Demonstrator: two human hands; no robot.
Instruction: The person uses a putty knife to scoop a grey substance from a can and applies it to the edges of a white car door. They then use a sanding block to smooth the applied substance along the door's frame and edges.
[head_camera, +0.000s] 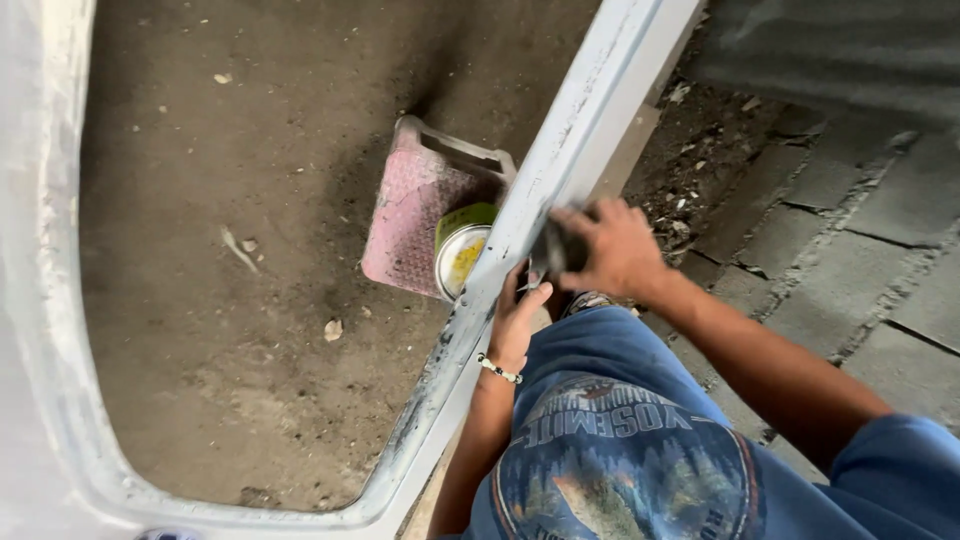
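A pale grey-white metal frame with a rounded lower corner runs diagonally across the head view. My right hand presses a small dark piece of sanding paper against the frame's right-hand bar. My left hand, with a beaded bracelet at the wrist, rests flat on the same bar just below, steadying it. The paint on the bar looks scuffed and patchy below the hands.
A pink plastic stool stands on the dirt floor behind the frame, with an open green-and-yellow tin on it. Grey paving blocks with rubble lie to the right. My blue shirt fills the lower right.
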